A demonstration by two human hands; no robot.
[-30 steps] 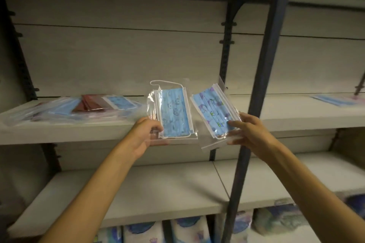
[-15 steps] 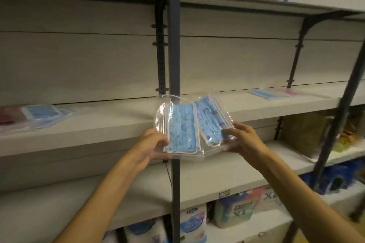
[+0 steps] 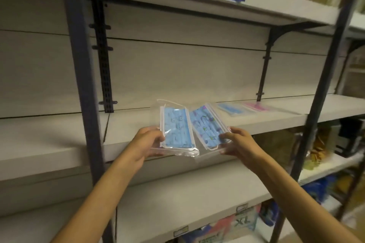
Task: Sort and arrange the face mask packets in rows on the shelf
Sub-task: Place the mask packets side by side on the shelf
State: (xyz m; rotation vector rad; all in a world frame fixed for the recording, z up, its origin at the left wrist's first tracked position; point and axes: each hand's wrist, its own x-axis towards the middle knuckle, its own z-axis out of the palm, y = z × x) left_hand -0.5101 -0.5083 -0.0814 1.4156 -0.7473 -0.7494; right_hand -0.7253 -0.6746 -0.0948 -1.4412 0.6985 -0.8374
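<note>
Face mask packets, one pinched in the left hand (image 3: 147, 142) grip and one in the right hand (image 3: 240, 144) grip, have travelled toward the shelved blue packet (image 3: 231, 109) at 2 o'clock, indicating placement beside it on the shelf (image 3: 256, 124) next.

We see bare shelf (image 3: 138, 130) surface stretching left of the packets held in front of it, as far as the dark upright post (image 3: 79, 77) that crosses the front edge there. To the right, a blue packet (image 3: 232, 109) and a pink packet (image 3: 256, 107) lie flat near the back, with bare board in front of them. A second post (image 3: 324, 92) stands at the far right. Overhead, the upper shelf (image 3: 217, 4) and its bracket (image 3: 276, 33) cap the opening; a slotted rail (image 3: 102, 59) runs down the back wall.
</note>
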